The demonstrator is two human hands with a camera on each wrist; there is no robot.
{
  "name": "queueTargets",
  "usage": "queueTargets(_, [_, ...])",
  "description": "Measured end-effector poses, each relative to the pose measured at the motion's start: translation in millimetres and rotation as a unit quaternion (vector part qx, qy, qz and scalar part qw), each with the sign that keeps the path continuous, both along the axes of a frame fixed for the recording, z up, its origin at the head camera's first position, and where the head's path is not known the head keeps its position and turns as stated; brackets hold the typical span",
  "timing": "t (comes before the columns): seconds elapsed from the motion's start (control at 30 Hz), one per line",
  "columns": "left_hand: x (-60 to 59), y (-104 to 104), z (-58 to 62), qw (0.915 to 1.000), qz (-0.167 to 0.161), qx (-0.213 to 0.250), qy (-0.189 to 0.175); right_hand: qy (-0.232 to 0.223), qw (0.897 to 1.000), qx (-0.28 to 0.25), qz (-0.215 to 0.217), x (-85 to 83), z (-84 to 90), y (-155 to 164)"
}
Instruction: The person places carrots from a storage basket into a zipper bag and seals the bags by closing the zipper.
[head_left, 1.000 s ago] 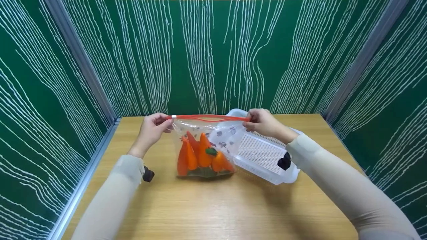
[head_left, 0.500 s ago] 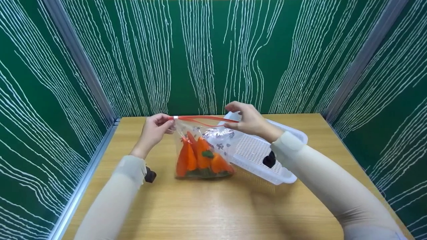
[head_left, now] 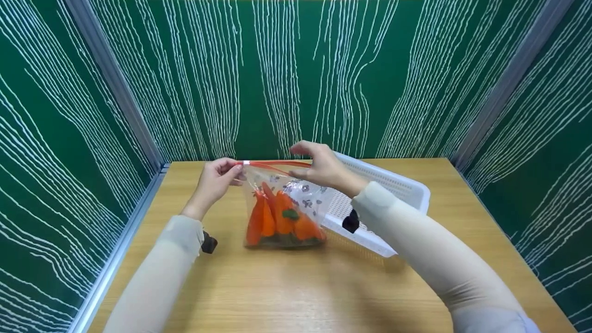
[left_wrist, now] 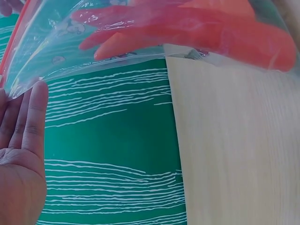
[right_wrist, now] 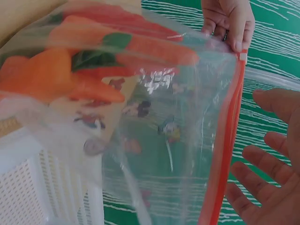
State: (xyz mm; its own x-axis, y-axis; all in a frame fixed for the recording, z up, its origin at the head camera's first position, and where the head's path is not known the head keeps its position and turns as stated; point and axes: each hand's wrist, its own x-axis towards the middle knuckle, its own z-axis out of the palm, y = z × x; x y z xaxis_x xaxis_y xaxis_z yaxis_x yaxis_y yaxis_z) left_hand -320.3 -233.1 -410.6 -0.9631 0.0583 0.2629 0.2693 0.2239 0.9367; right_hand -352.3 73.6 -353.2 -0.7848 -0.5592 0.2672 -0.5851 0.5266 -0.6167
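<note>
Item: zip bag (head_left: 284, 203) of carrots (head_left: 277, 217), standing on the table (head_left: 296, 286), against the near left corner of the white basket (head_left: 397, 185).

Left hand (head_left: 213, 181): I saw it pinching the bag's red seal (head_left: 277, 163) at the slider end.

Right hand (head_left: 319, 167): fingers spread, resting at the seal, gripping nothing.

Step, as I judged it: closing the seal; next called for pinching along the strip.

Room: bare table lay nearer than the bag; green walls (head_left: 296, 78) stood close behind.
</note>
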Motion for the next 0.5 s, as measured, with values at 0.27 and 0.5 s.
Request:
queueTargets(0.27, [3.6,1.9,0.3,0.9999,0.001,0.014,0.002,0.008,1.0,-0.009,0.006,3.7,-1.6,-24.4])
queueTargets(0.5, [3.5,2.6,0.0,0.9997,-0.004,0.023,0.009,0.0,1.0,-0.017,-0.004,6.7,-2.9,-45.4])
